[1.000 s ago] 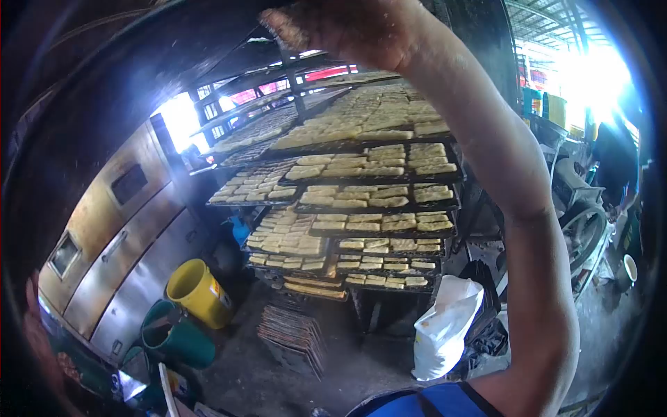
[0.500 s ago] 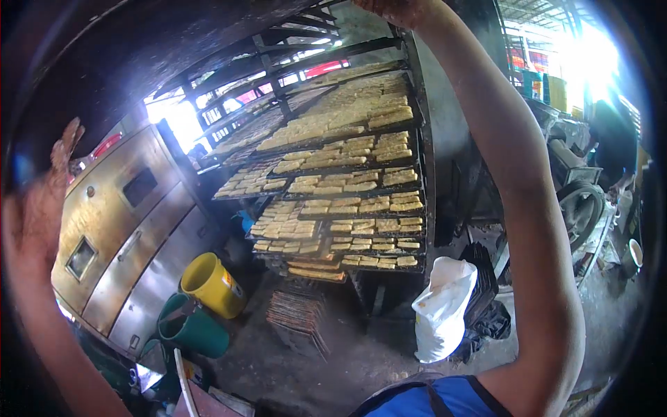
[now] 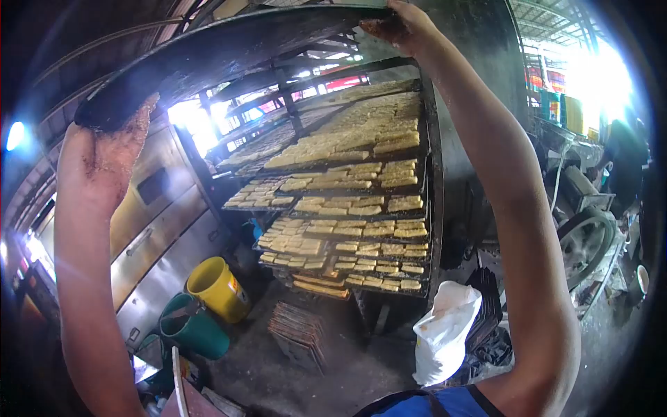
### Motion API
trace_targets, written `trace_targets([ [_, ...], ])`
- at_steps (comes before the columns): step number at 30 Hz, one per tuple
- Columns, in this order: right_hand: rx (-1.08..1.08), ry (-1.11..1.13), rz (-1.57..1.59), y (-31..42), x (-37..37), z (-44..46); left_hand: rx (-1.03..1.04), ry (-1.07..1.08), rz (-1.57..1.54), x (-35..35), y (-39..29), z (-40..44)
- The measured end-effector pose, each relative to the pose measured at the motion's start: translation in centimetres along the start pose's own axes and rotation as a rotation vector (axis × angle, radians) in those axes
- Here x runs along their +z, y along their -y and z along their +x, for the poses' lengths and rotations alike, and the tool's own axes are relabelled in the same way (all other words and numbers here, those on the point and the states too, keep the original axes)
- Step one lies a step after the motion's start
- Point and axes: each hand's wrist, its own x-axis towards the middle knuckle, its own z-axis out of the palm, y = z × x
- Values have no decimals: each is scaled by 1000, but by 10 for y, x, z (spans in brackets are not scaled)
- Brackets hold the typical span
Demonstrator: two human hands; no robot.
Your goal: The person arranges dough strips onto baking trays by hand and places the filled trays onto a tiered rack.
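Observation:
A large dark baking tray [image 3: 243,52] is raised overhead, seen from below and tilted, so whatever lies on top is hidden. Under its near left corner is my left hand [image 3: 114,156], gripping the edge with fingers along the underside. My right hand [image 3: 404,31] grips the far right end, up by the top of the rack. Below and beyond the tray stands a dark metal rack [image 3: 432,174]. Its stacked trays carry rows of pale yellow, bar-shaped pieces of bread or dough [image 3: 340,139].
Metal cabinet doors [image 3: 167,222] stand at left. On the floor are a yellow bucket [image 3: 217,292], a green bin [image 3: 198,333], a stack of thin trays [image 3: 299,333] and a white sack [image 3: 448,333]. A machine with a large wheel [image 3: 583,247] is at right.
The tray has come into fuller view overhead, its near edge now visible. My left hand has moved up and right along with it; my right hand is slightly lower in view.

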Motion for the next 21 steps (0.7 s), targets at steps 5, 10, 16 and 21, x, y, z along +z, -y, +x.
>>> trace_targets([
  [5, 26, 49, -8, -13, -20, 27, 2, -79, -11, 38, 31, 21],
  [10, 37, 47, -83, -10, -32, 17, 27, -91, 21, 78, 43, 40],
  [16, 243, 206, -408, 7, -82, 26, 43, -116, 39, 115, 54, 55],
  [21, 56, 174, -778, 36, -87, 9, 141, -40, 172, 173, 103, 60],
])
